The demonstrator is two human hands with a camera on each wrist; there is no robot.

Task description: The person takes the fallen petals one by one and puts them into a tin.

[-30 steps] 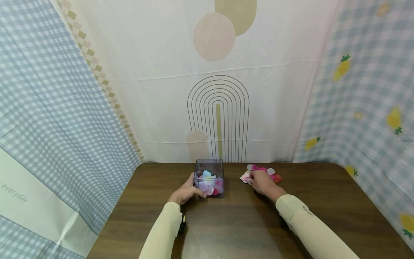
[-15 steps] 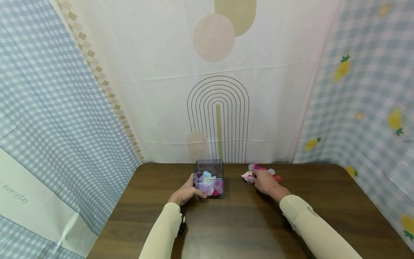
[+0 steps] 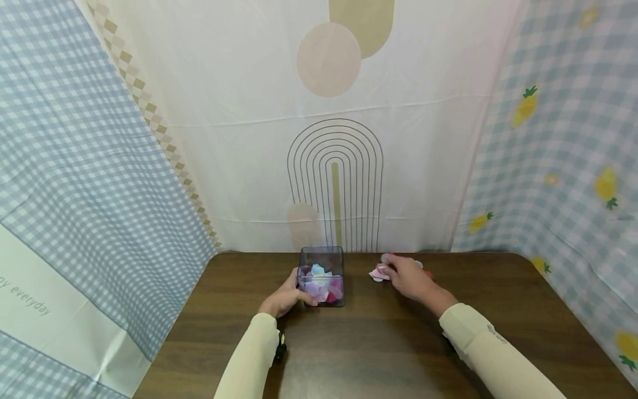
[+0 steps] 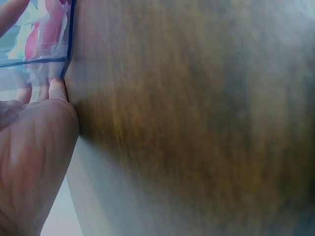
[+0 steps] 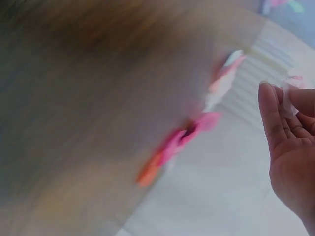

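Note:
A clear, bluish rectangular plastic box [image 3: 321, 256] stands near the back of the table, with white, lilac, blue and pink artificial petals [image 3: 319, 285] inside. My left hand [image 3: 285, 296] grips its left side, thumb along the near side and fingers around the far side. To the right, my right hand [image 3: 411, 277] is over a small spread of loose petals [image 3: 380, 272]. In the right wrist view the thumb and fingers pinch a whitish petal [image 5: 289, 101]. Behind that hand lie pink petals [image 5: 177, 140] and an orange petal [image 5: 149, 170], blurred in this view.
The dark brown wooden table [image 3: 359, 354] meets a white patterned curtain [image 3: 249, 166] right behind the box. Blue checked cloths [image 3: 558, 183] hang on both sides. A small black and yellow item [image 3: 281, 349] shows beside the left sleeve.
My right hand has shifted slightly right and raised a little among the loose petals. The left hand and the box have stayed in place.

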